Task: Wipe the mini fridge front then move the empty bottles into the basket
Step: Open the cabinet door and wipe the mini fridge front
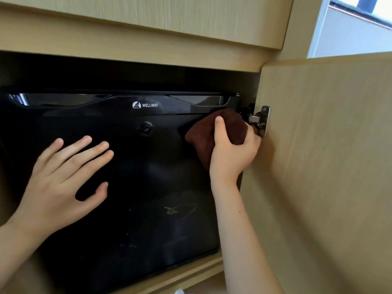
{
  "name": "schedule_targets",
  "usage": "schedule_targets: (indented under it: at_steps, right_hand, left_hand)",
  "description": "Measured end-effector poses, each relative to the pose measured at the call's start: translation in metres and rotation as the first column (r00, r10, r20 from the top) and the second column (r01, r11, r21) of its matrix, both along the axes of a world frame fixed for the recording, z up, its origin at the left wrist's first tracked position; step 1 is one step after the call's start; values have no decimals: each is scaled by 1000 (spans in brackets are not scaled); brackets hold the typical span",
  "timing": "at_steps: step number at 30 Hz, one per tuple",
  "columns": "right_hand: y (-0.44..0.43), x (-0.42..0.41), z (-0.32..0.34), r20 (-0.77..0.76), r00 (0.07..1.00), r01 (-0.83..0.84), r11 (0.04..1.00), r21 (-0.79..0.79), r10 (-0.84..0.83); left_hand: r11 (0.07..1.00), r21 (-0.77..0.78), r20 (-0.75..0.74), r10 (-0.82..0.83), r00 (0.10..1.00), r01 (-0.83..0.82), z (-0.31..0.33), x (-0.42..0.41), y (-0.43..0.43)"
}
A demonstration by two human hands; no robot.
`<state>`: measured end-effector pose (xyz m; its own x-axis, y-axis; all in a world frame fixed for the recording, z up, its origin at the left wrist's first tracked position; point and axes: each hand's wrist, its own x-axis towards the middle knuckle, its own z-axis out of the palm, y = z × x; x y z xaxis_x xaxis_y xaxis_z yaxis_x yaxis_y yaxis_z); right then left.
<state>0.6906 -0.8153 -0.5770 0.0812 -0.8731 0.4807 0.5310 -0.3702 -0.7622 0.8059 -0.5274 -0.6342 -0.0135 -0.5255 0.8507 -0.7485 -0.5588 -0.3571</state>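
Observation:
A glossy black mini fridge (148,166) with a white WELLWAY logo sits inside a light wood cabinet. Smudges and streaks show on the lower right of its door. My right hand (231,153) grips a bunched dark brown cloth (214,134) and presses it against the upper right corner of the fridge door. My left hand (63,177) lies flat on the left half of the door with its fingers spread. No bottles and no basket are in view.
The open cabinet door (318,166) stands at the right, held by a metal hinge (262,120) just beside my right hand. A wooden panel (148,28) runs above the fridge. A window (356,28) shows at the top right.

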Motion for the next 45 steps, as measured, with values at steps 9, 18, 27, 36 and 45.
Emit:
schedule_targets:
  at_steps: [9, 18, 27, 36, 45]
  right_hand:
    - [9, -11, -60, -16, 999, -39, 981, 188, 43]
    - [-1, -3, -21, 4, 1000, -4, 999, -35, 5]
    - [18, -11, -63, -179, 979, 53, 974, -221, -94]
    - [17, -10, -56, -181, 976, 74, 962, -264, -124]
    - [15, -13, -62, -172, 976, 64, 937, -345, -130]
  left_hand:
    - [1000, 6, 19, -18, 1000, 18, 1, 0, 0]
    - [1000, 2, 19, -22, 1000, 22, 3, -2, -1]
    - [1000, 4, 50, -4, 999, 4, 10, -12, -3]
    - [1000, -2, 54, 9, 998, -9, 11, -14, -3]
    - [1000, -6, 73, 25, 997, -25, 10, -13, -4]
